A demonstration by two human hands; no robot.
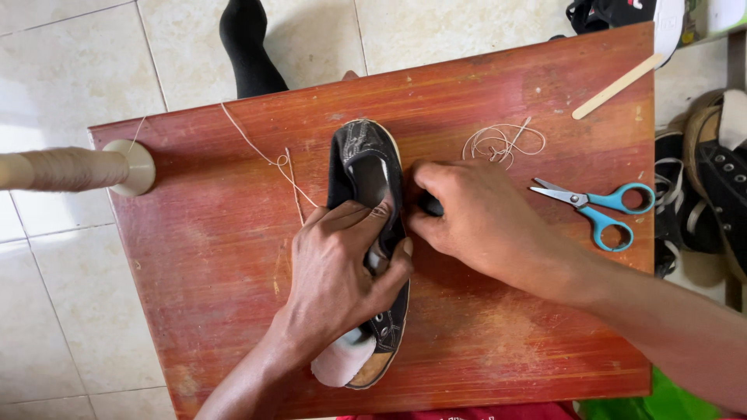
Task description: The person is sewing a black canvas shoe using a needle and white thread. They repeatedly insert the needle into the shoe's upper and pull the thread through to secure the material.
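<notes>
- Head view looks straight down on a reddish wooden table [498, 327], its varnish streaked and worn pale in patches.
- At the middle lies a black canvas shoe [366, 155], long and narrow, with a pale rubber toe at the near end and a tan sole edge.
- Left hand [338, 268] is clamped over the shoe's middle, fingers curled into the opening and thumb round its right side.
- Right hand [475, 218] presses against the shoe's right edge, fingers pinched shut on something small and dark that I cannot make out.
- Thin pale thread [268, 155] runs from the shoe toward the far left, near a cone-shaped spool [74, 169] wound with the same beige thread.
- Loose coil of thread [502, 141] lies far right of the shoe.
- Scissors [599, 206] with blue plastic handles and steel blades rest on the right.
- Flat wooden stick [618, 85] sits at the far right corner.
- Glossy cream floor tiles [70, 70] surround the table; dark shoes [716, 179] are piled at the right.
</notes>
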